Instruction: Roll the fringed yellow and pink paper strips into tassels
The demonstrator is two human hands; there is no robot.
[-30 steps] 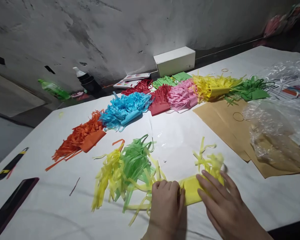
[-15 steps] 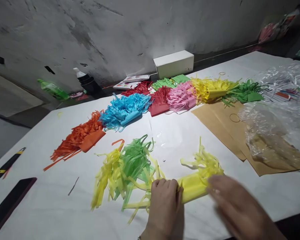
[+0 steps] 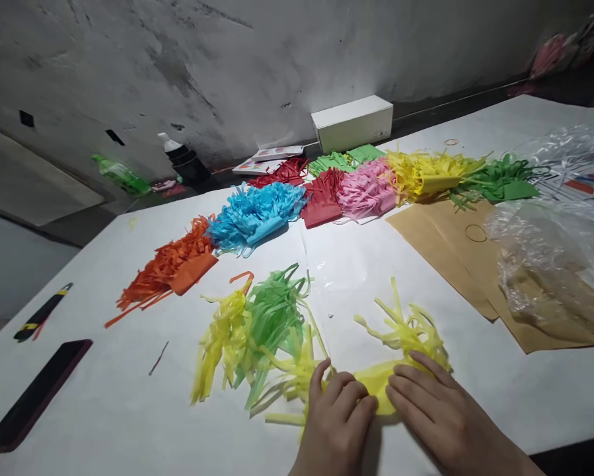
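A yellow tissue-paper tassel [image 3: 376, 382] lies across the white tabletop in front of me, fringed into strips at both ends with a plain band in the middle. My left hand [image 3: 340, 415] is closed on the left part of that band, fingers curled against the paper. Flat over its right part rests my right hand [image 3: 438, 403], fingers stretched out and side by side, thumb hidden. Just left of them lie a light green fringed tassel [image 3: 275, 307] and another pale yellow bunch of strips [image 3: 222, 330].
Behind stand orange [image 3: 170, 261], blue [image 3: 257, 215], red, pink [image 3: 367, 188], yellow and green fringed bundles in a row. Brown paper [image 3: 445, 244] and crumpled clear plastic [image 3: 549, 251] lie right. A utility knife [image 3: 43, 312] and a dark flat bar [image 3: 39, 390] lie left.
My right hand has come down from the tassel's right end onto its middle band, fingers now flat. My left hand's fingers have shifted on the paper. The view has turned slightly left.
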